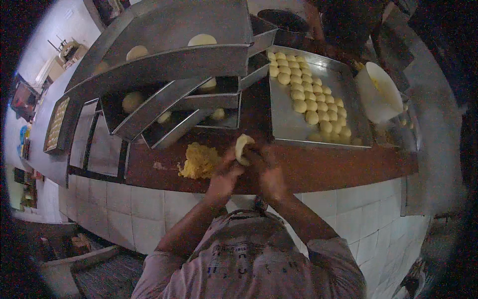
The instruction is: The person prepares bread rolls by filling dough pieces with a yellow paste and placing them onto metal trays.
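Note:
Over the brown counter, a pale piece of dough (243, 147) is held between my two hands, its edge folded and curved. My left hand (226, 170) closes on it from the left and below. From the right, my right hand (264, 162) presses its fingers against the dough; these fingers are a little blurred. Just left of my left hand lies a crumbly yellow heap of filling (198, 160). To the right, a metal tray (286, 117) bears rows of small round dough balls (312, 103).
Stacked metal trays (164, 67) with larger dough rounds (137, 53) stand at the back left. A white tub (381, 94) sits beyond the right tray, near another person's arm (314, 22). White tiles (149, 212) face the counter's (343, 169) front.

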### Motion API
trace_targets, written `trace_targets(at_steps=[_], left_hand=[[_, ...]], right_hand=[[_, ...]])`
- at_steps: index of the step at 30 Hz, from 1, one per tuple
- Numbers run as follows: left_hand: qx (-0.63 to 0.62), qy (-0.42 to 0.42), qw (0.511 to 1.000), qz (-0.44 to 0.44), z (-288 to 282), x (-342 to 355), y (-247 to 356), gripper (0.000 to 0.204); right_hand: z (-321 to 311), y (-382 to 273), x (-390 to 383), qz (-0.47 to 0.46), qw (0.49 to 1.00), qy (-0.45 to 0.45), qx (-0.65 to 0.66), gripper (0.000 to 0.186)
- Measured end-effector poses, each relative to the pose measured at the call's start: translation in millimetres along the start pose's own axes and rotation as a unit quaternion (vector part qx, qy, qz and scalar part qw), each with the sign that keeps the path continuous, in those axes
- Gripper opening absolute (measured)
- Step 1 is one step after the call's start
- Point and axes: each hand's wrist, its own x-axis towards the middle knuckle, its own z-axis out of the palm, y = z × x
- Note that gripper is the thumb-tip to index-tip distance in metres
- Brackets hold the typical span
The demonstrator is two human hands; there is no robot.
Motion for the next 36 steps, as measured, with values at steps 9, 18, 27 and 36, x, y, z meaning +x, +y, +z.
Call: trace_targets(at_steps=[9, 18, 27, 36], left_hand=[[-0.194, -0.016, 0.975, -0.103, -13.5, 4.8, 77.2, 0.053], [-0.148, -0.011, 0.981, -0.124, -31.9, 24.3, 51.7, 0.039], [0.095, -0.022, 0.994, 0.041, -9.5, 12.4, 47.1, 0.040], [-0.252, -0.068, 0.932, -0.250, -16.4, 19.5, 45.8, 0.046]], right_hand=[[-35.6, 26.9, 14.7, 0.067, 0.959, -0.110, 0.253, 0.036], [-1.7, -1.2, -4.0, -0.037, 0.996, 0.022, -0.079, 0.032], [-30.3, 30.3, 23.3, 0.053, 0.939, -0.120, 0.319, 0.030], [-5.2, 20.6, 8.6, -0.052, 0.996, -0.054, 0.050, 0.024]])
